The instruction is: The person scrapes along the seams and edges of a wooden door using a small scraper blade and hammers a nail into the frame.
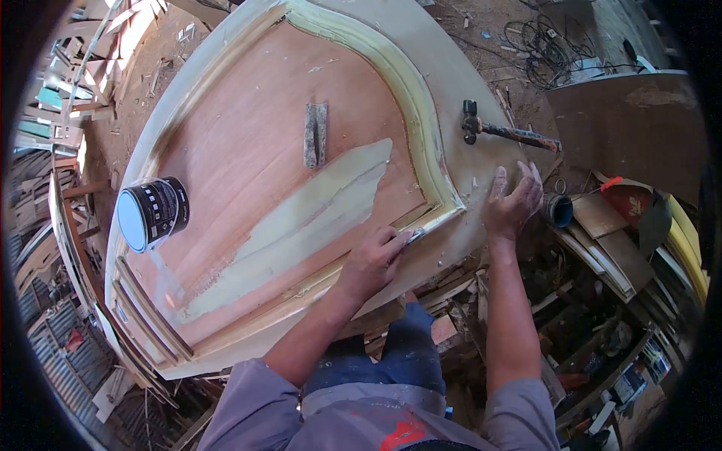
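Note:
My left hand [371, 261] is closed on what looks like a putty knife [415, 236]; only its small shiny end shows past my fingers. That end is at the lower moulding [447, 218] of a large wooden panel [248, 128], close to the corner. My right hand [515, 203] is at the panel's right edge, holding nothing, with fingers apart and pale dust on the fingertips. Smooth yellowish filler coats the curved moulding [417, 98]. A pale patch [316, 203] spreads over the reddish panel face.
On the panel are a tin [159, 210] with a light blue end, a grey block [316, 135] and a hammer [511, 134]. Wood strips [150, 319] lie at the lower left. Cables [545, 49], a small pot [559, 210] and scrap wood surround the panel.

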The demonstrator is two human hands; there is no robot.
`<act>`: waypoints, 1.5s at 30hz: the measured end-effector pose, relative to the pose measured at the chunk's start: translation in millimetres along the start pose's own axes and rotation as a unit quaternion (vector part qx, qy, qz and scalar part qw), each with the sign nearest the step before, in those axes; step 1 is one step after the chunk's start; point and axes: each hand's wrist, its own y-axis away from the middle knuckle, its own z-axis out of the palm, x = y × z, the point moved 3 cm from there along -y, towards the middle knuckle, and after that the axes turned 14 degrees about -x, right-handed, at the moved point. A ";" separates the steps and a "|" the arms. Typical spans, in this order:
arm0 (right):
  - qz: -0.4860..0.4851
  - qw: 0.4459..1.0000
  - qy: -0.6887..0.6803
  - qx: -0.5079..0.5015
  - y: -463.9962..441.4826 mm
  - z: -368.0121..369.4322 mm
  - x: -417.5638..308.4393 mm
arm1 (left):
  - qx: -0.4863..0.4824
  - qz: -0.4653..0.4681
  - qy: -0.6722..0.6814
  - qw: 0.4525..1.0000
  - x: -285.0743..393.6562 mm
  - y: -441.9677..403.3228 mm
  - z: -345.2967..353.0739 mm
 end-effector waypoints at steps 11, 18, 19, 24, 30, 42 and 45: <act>0.021 0.999 0.016 -0.021 -1.2 -3.1 -5.1 | -0.040 0.041 -0.028 0.998 -1.0 -17.0 -1.6; 0.025 0.999 0.017 -0.025 -0.7 -1.9 -6.3 | -0.036 0.073 -0.007 0.997 -1.5 -21.8 3.2; 0.025 0.999 0.018 -0.027 0.6 -2.1 -6.7 | -0.031 0.085 -0.016 0.996 2.1 -29.6 2.1; 0.019 0.999 0.018 -0.030 -2.4 -2.3 -3.5 | -0.028 0.108 -0.035 0.993 -1.5 -33.2 1.9; 0.023 0.999 0.017 -0.032 -2.1 -4.7 -5.7 | -0.034 0.082 -0.035 0.995 12.5 -46.6 5.9; 0.034 0.999 0.017 -0.016 -3.0 -2.3 -5.0 | -0.033 0.112 -0.037 0.992 11.8 -56.2 4.3; 0.030 0.999 0.024 -0.020 -2.2 -5.0 -5.5 | -0.029 0.107 -0.048 0.993 14.7 -54.0 9.4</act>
